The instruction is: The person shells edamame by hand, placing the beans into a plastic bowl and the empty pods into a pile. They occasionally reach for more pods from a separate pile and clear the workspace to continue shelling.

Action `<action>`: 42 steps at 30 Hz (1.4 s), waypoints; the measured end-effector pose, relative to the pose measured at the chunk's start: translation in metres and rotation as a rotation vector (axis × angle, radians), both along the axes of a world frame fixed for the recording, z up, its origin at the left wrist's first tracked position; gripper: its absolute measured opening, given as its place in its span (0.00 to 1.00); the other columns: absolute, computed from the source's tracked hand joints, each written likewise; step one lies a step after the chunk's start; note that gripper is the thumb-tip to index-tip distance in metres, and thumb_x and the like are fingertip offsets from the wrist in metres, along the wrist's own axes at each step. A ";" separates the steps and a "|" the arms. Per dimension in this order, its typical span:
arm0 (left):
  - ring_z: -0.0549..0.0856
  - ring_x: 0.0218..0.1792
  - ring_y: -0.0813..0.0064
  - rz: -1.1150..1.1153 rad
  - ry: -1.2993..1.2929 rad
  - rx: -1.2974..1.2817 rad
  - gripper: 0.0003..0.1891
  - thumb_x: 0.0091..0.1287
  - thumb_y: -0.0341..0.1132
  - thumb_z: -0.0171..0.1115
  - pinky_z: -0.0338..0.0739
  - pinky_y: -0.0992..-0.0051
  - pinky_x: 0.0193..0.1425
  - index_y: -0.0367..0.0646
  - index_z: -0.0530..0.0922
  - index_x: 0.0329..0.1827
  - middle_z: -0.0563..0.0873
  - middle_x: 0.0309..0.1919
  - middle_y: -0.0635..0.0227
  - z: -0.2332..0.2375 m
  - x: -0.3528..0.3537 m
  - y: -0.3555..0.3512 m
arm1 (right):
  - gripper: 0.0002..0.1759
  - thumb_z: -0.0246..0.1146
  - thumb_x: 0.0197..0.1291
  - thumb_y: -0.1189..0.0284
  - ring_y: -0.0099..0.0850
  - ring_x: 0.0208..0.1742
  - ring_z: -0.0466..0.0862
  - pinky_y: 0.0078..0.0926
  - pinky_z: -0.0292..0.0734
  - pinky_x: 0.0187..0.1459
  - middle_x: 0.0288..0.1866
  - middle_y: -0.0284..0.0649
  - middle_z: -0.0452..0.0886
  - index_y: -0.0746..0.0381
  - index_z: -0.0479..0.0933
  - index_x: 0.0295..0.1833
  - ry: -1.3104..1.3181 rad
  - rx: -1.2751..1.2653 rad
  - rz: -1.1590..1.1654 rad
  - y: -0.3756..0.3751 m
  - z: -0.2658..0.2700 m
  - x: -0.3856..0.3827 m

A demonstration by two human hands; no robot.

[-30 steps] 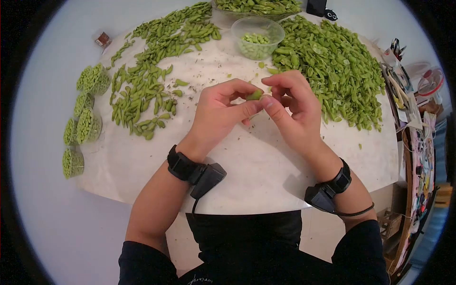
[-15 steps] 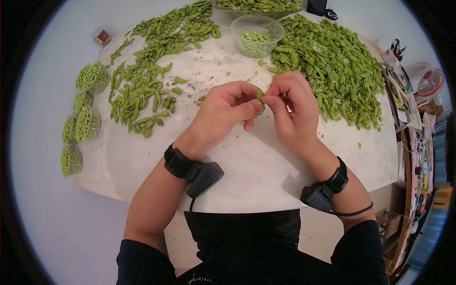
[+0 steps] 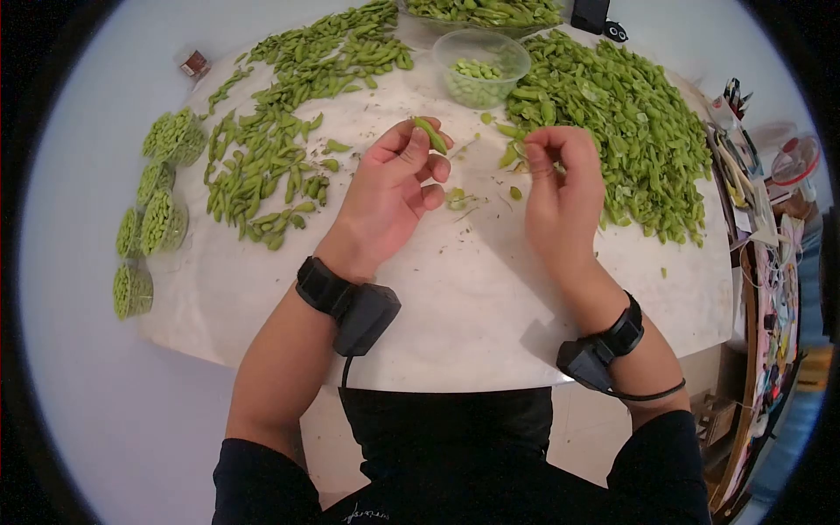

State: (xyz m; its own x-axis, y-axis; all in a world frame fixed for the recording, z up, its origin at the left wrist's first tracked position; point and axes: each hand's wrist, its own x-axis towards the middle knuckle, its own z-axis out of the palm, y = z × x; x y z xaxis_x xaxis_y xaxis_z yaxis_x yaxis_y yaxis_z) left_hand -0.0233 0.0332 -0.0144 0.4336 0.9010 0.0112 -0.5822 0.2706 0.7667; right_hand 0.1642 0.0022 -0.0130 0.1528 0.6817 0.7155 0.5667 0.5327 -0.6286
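Note:
Between the thumb and fingertips of my left hand (image 3: 389, 188) is a green edamame pod (image 3: 430, 136), held above the table. My right hand (image 3: 564, 188) is apart from it on the right, thumb and forefinger pinched; a thin pale strip seems to show at the tips, too small to name. Just past those fingertips lies a green pod piece (image 3: 507, 156). Small shell bits (image 3: 457, 199) and a single bean (image 3: 515, 192) rest on the table between the hands. Ahead stands a clear plastic bowl (image 3: 481, 45) partly filled with shelled beans.
Whole pods (image 3: 262, 157) spread over the left of the white table (image 3: 420, 324). A large heap of pods and shells (image 3: 621, 131) covers the right. Several bean-filled cups (image 3: 164, 223) line the left edge. A pod-filled basin (image 3: 481, 12) and a dark phone (image 3: 590, 15) stand behind.
My hands have come apart: the left moved left with a pod now plainly in its fingers, the right moved right. Shell bits and a bean now show on the table between them.

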 end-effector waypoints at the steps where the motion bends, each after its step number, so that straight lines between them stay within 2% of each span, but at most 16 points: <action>1: 0.75 0.34 0.82 -0.006 0.029 0.019 0.10 0.72 0.38 0.55 0.66 0.84 0.28 0.47 0.73 0.52 0.78 0.42 0.74 0.001 0.000 -0.001 | 0.07 0.58 0.55 0.85 0.39 0.35 0.76 0.29 0.71 0.34 0.36 0.44 0.74 0.66 0.75 0.40 -0.017 0.007 -0.097 0.004 -0.002 0.004; 4: 0.75 0.33 0.82 -0.020 0.109 0.082 0.11 0.72 0.37 0.55 0.66 0.84 0.27 0.44 0.73 0.52 0.79 0.41 0.72 0.004 0.001 -0.003 | 0.07 0.58 0.55 0.83 0.41 0.36 0.76 0.30 0.72 0.37 0.37 0.45 0.74 0.66 0.75 0.41 -0.054 -0.028 -0.215 0.009 -0.001 0.012; 7: 0.74 0.32 0.83 -0.003 0.193 0.155 0.11 0.71 0.36 0.56 0.65 0.83 0.26 0.41 0.75 0.51 0.81 0.38 0.71 0.005 0.004 -0.005 | 0.05 0.59 0.59 0.78 0.36 0.33 0.77 0.28 0.71 0.35 0.33 0.44 0.76 0.66 0.77 0.41 -0.075 0.046 -0.233 0.006 0.007 0.003; 10: 0.75 0.32 0.85 0.014 0.268 0.218 0.11 0.71 0.36 0.58 0.66 0.84 0.28 0.39 0.78 0.49 0.82 0.34 0.72 0.005 0.005 -0.007 | 0.09 0.60 0.63 0.72 0.29 0.29 0.76 0.25 0.71 0.32 0.28 0.39 0.78 0.67 0.79 0.41 0.073 -0.306 0.255 -0.004 0.002 -0.001; 13: 0.77 0.32 0.86 -0.006 0.275 0.279 0.11 0.70 0.36 0.59 0.67 0.86 0.30 0.39 0.80 0.49 0.82 0.32 0.75 -0.004 0.004 -0.005 | 0.13 0.58 0.67 0.66 0.22 0.26 0.74 0.21 0.69 0.29 0.25 0.33 0.79 0.67 0.79 0.42 0.242 -0.409 0.562 -0.008 -0.006 -0.013; 15: 0.77 0.32 0.86 0.019 0.294 0.337 0.12 0.70 0.36 0.59 0.66 0.88 0.31 0.38 0.80 0.49 0.81 0.31 0.76 -0.005 0.008 -0.007 | 0.13 0.57 0.68 0.66 0.20 0.26 0.74 0.19 0.69 0.28 0.26 0.31 0.78 0.66 0.79 0.40 0.347 -0.564 0.610 -0.014 0.003 -0.013; 18: 0.80 0.31 0.83 0.018 0.426 0.515 0.15 0.72 0.37 0.56 0.72 0.85 0.33 0.34 0.78 0.51 0.80 0.35 0.72 0.001 0.007 -0.007 | 0.13 0.57 0.69 0.66 0.18 0.26 0.74 0.16 0.67 0.28 0.26 0.30 0.78 0.65 0.79 0.38 0.525 -0.736 0.754 -0.016 0.010 -0.010; 19: 0.81 0.31 0.81 0.001 0.394 0.530 0.16 0.72 0.38 0.55 0.74 0.84 0.34 0.33 0.78 0.52 0.79 0.36 0.70 0.003 0.009 -0.010 | 0.13 0.57 0.69 0.66 0.18 0.26 0.74 0.15 0.67 0.27 0.26 0.30 0.78 0.64 0.79 0.37 0.591 -0.782 0.815 -0.017 0.010 -0.009; 21: 0.83 0.32 0.78 -0.032 0.338 0.558 0.18 0.74 0.40 0.52 0.78 0.81 0.35 0.30 0.76 0.53 0.77 0.40 0.67 0.006 0.014 -0.018 | 0.13 0.57 0.69 0.67 0.18 0.25 0.74 0.15 0.66 0.26 0.24 0.31 0.77 0.65 0.78 0.35 0.524 -0.781 0.813 -0.017 0.009 -0.009; 23: 0.81 0.41 0.75 -0.010 0.444 0.738 0.22 0.75 0.44 0.47 0.74 0.77 0.48 0.33 0.76 0.54 0.78 0.45 0.63 0.004 0.012 -0.016 | 0.12 0.56 0.69 0.69 0.19 0.23 0.74 0.16 0.66 0.24 0.23 0.32 0.76 0.65 0.78 0.35 0.495 -0.778 0.807 -0.019 0.007 -0.012; 26: 0.79 0.46 0.73 -0.018 0.505 0.750 0.22 0.75 0.44 0.42 0.72 0.74 0.55 0.33 0.77 0.53 0.79 0.46 0.61 0.007 0.009 -0.018 | 0.12 0.55 0.68 0.71 0.20 0.21 0.73 0.17 0.66 0.22 0.21 0.33 0.76 0.66 0.77 0.34 0.495 -0.764 0.802 -0.021 0.005 -0.017; 30: 0.79 0.45 0.74 0.049 0.547 0.751 0.19 0.72 0.38 0.42 0.72 0.74 0.53 0.33 0.78 0.48 0.80 0.42 0.63 0.009 0.010 -0.022 | 0.12 0.53 0.68 0.74 0.21 0.19 0.73 0.17 0.66 0.20 0.20 0.34 0.76 0.66 0.76 0.32 0.503 -0.763 0.833 -0.024 0.002 -0.020; 33: 0.80 0.42 0.75 -0.016 0.552 0.556 0.16 0.70 0.35 0.43 0.73 0.76 0.49 0.33 0.78 0.42 0.81 0.39 0.64 0.016 0.008 -0.028 | 0.13 0.52 0.68 0.73 0.21 0.19 0.73 0.17 0.65 0.20 0.19 0.34 0.76 0.66 0.76 0.30 0.512 -0.797 0.803 -0.027 0.002 -0.023; 36: 0.80 0.39 0.75 0.112 0.579 0.780 0.14 0.68 0.34 0.44 0.74 0.77 0.45 0.33 0.77 0.38 0.82 0.36 0.64 0.008 0.011 -0.022 | 0.15 0.52 0.69 0.72 0.20 0.19 0.72 0.17 0.65 0.20 0.19 0.34 0.76 0.66 0.75 0.29 0.511 -0.804 0.785 -0.029 0.002 -0.025; 42: 0.80 0.35 0.71 0.185 0.595 0.904 0.14 0.67 0.34 0.44 0.74 0.75 0.43 0.34 0.77 0.37 0.81 0.33 0.61 0.007 0.010 -0.021 | 0.15 0.52 0.69 0.72 0.19 0.19 0.72 0.16 0.64 0.20 0.19 0.34 0.76 0.65 0.75 0.28 0.501 -0.806 0.770 -0.031 0.003 -0.027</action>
State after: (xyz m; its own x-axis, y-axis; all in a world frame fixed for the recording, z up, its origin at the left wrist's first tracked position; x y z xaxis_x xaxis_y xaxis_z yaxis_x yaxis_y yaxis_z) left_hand -0.0134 0.0127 -0.0077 0.4475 0.7175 0.5339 -0.0269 -0.5859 0.8099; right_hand 0.1375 -0.0286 -0.0096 -0.3491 0.9368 0.0246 -0.1248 -0.0205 -0.9920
